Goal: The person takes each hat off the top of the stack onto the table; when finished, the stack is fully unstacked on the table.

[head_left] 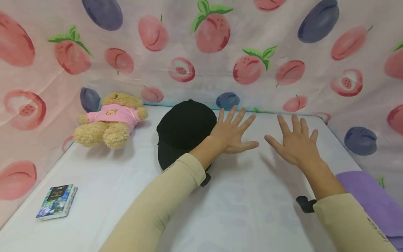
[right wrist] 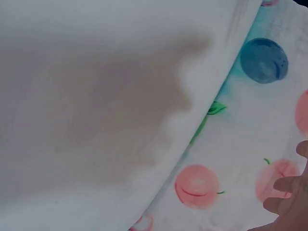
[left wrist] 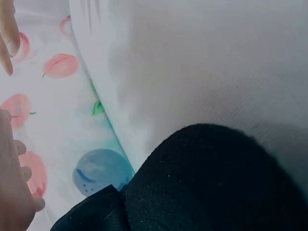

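Observation:
Both hands are spread flat, palms down, over the white table (head_left: pixel 245 203) in the head view. My left hand (head_left: pixel 234 131) has its fingers straight and splayed, its wrist next to a black cap (head_left: pixel 184 131), which also fills the lower part of the left wrist view as the cap (left wrist: pixel 216 183). My right hand (head_left: pixel 296 141) is likewise spread with straight fingers, a little to the right, holding nothing. I cannot tell whether the palms touch the table or hover just above it. Only fingertips (right wrist: pixel 288 202) show in the right wrist view.
A tan teddy bear in a pink shirt (head_left: pixel 110 119) lies at the back left. A small blue printed packet (head_left: pixel 56 202) sits near the front left edge. A purple cloth (head_left: pixel 371 199) lies at the right edge. Fruit-printed fabric walls (head_left: pixel 201 45) enclose the table.

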Demonstrator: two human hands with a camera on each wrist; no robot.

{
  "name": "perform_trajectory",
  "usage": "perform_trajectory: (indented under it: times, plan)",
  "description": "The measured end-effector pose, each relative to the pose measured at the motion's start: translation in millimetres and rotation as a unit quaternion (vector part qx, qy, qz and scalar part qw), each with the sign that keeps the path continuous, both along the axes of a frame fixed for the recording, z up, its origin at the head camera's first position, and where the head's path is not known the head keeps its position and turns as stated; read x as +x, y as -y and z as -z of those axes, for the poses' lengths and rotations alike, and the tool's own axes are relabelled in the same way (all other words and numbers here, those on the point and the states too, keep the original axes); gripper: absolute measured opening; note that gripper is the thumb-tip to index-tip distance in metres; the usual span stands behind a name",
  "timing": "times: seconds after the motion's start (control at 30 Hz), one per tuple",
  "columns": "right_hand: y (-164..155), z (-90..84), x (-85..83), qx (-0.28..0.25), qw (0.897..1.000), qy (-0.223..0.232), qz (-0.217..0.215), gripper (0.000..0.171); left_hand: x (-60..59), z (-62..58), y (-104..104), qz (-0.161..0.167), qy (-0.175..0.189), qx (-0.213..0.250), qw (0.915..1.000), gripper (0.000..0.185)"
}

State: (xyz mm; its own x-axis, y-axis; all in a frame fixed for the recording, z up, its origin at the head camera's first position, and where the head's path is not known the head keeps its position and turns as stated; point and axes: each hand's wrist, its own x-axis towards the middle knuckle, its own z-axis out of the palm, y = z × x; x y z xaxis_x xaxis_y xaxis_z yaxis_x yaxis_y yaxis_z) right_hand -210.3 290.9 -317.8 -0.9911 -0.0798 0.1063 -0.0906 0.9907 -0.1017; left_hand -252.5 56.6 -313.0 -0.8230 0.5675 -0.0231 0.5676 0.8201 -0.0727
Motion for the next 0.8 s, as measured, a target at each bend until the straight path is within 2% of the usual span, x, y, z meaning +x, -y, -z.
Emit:
perform_trajectory:
  times: [0.2, 0.5, 0.67, 0.8]
  plan:
    - [9.6, -3.5, 1.7, -0.020, 0.999, -0.025, -0.007, 0.088, 6.3, -1.0, 4.8, 0.015, 0.011, 0.034, 0.9993, 0.089]
    - [23.8, -10.3, 0.4, -0.076, 0.996, -0.053, 0.011, 0.077, 13.3, -4.0, 17.0, 0.021, 0.014, 0.100, 0.9947, 0.086]
    - [31.5, -11.9, -1.4, -0.119, 0.990, -0.074, 0.010, 0.071, 17.2, -6.3, 25.9, 0.033, 0.027, 0.148, 0.9880, 0.083]
    - [38.4, -11.3, -2.2, -0.157, 0.983, -0.093, 0.005, 0.067, 21.0, -9.4, 32.0, 0.041, 0.027, 0.201, 0.9783, 0.079]
